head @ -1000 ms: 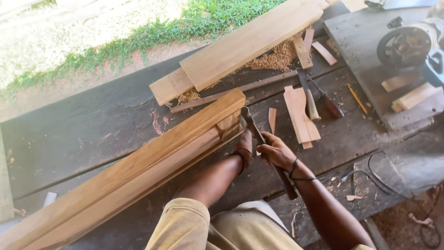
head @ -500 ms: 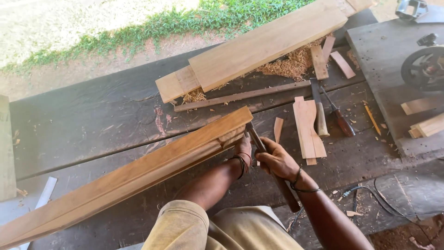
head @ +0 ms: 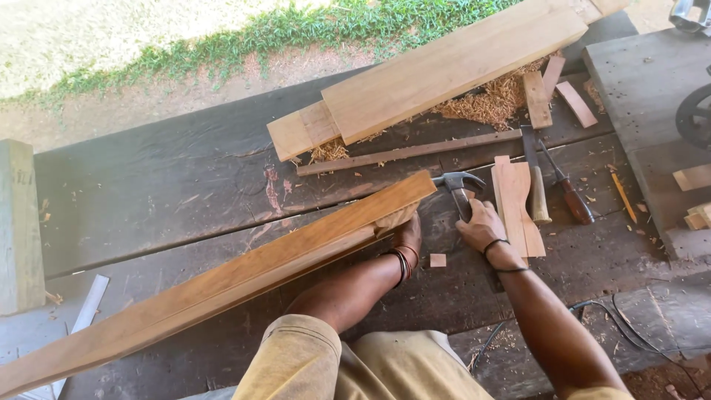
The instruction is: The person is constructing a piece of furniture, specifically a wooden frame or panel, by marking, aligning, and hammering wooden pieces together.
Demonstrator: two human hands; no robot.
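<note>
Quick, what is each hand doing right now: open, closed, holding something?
Left hand: closed on the near end of the long wooden board.
Right hand: closed around the handle of the claw hammer, its head beside the board's end.

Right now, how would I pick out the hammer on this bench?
Find the long plank slanting across the dark bench. At its upper end, the right hand grips the hammer. Its curved metal claw head sets it apart from the straight chisels alongside.

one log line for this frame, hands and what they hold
left hand: steadies long plank end | right hand: grips claw hammer | surface: dark workbench
</note>
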